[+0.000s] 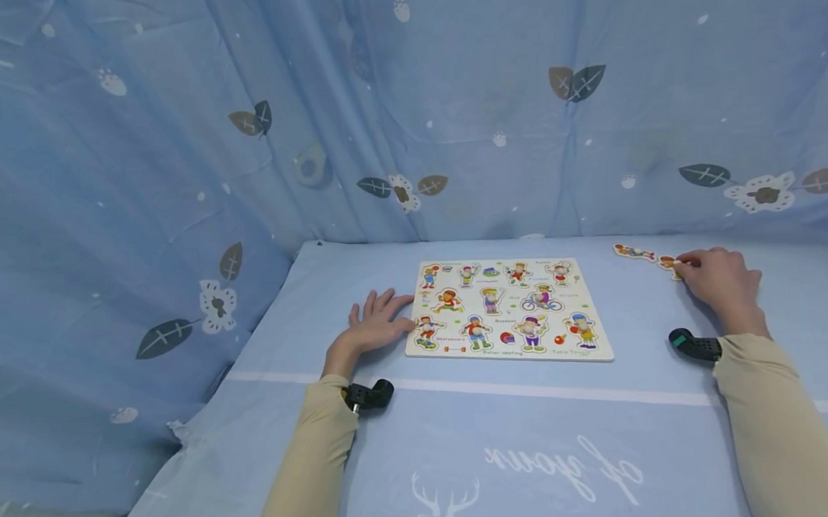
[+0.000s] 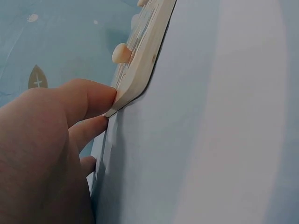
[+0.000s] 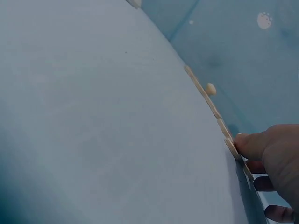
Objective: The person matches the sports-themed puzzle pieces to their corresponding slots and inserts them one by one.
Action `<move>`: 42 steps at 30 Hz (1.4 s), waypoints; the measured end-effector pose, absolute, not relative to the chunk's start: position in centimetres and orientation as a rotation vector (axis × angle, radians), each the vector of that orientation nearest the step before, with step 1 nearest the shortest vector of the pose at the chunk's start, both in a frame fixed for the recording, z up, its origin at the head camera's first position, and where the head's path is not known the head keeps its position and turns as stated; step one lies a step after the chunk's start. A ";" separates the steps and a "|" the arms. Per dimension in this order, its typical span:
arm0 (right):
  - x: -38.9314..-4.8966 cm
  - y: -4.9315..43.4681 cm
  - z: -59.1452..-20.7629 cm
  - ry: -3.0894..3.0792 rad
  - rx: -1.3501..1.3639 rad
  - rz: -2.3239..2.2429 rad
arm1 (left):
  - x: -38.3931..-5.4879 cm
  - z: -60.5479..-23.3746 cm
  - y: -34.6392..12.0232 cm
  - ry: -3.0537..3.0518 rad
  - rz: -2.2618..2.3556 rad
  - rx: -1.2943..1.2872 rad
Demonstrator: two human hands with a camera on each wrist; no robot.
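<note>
A wooden peg puzzle board (image 1: 499, 312) printed with sports figures lies on the table. My left hand (image 1: 377, 324) is at its left edge, fingers spread and fairly straight. In the left wrist view, fingertips touch the corner of the board (image 2: 140, 77), below a round wooden knob (image 2: 122, 53). To the right of the board, my right hand (image 1: 723, 286) pinches a small figure-shaped puzzle piece (image 1: 669, 263), partly hidden by the fingers. Another puzzle piece (image 1: 634, 252) lies just left of it. From the right wrist, thin pieces (image 3: 203, 92) show edge-on beside the fingertips.
A pale blue cloth with a white stripe (image 1: 528, 389) and lettering covers the table. Blue patterned curtains (image 1: 450, 120) hang along the back and left side. A black wrist camera (image 1: 369, 395) sits on the left wrist, another (image 1: 694, 346) on the right.
</note>
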State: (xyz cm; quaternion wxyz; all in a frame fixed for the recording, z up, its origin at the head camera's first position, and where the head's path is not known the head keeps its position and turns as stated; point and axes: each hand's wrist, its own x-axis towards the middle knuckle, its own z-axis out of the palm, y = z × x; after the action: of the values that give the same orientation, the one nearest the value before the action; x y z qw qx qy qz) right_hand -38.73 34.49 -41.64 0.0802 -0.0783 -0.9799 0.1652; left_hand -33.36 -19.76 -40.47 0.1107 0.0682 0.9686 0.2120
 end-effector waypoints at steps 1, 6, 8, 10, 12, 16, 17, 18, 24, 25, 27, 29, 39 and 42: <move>-38.7 34.4 -41.6 -2.929 -0.238 0.486 | -33.4 -40.5 -19.7 2.847 0.623 0.201; -38.6 34.2 -41.3 -2.933 -0.246 0.463 | -33.4 -40.6 -19.7 2.857 0.614 0.208; -38.6 34.2 -41.3 -2.937 -0.249 0.452 | -33.3 -40.6 -19.7 2.857 0.611 0.207; -38.6 34.2 -41.2 -2.942 -0.252 0.438 | -33.3 -40.6 -19.7 2.859 0.610 0.207; -38.6 34.1 -41.1 -2.945 -0.257 0.427 | -33.4 -40.5 -19.7 2.861 0.602 0.206; -38.6 34.0 -40.9 -2.948 -0.264 0.423 | -33.4 -40.6 -19.7 2.868 0.602 0.211; -38.5 34.0 -40.9 -2.947 -0.263 0.425 | -33.5 -40.6 -19.7 2.867 0.603 0.212; -38.5 34.0 -40.9 -2.947 -0.263 0.429 | -33.5 -40.6 -19.7 2.866 0.606 0.213; -38.7 33.9 -41.0 -2.939 -0.246 0.428 | -33.4 -40.5 -19.7 2.856 0.610 0.211; -38.7 33.9 -41.1 -2.940 -0.244 0.427 | -33.4 -40.5 -19.7 2.855 0.607 0.210; -38.8 34.0 -41.1 -2.941 -0.239 0.426 | -33.4 -40.5 -19.7 2.856 0.606 0.208; -38.9 34.0 -41.0 -2.944 -0.236 0.433 | -33.4 -40.4 -19.7 2.857 0.606 0.208; -38.9 33.7 -40.5 -2.956 -0.211 0.442 | -33.3 -40.4 -19.8 2.849 0.628 0.212; -38.8 33.5 -40.3 -2.937 -0.198 0.452 | -33.4 -40.4 -19.9 2.848 0.625 0.210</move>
State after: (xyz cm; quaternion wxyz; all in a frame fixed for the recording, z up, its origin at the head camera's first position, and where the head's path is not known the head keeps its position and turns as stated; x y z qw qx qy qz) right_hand -38.84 33.54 -40.28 0.0815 -0.0663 -0.9829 0.1513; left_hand -33.39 -19.86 -40.44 0.1091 0.0715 0.9684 0.2127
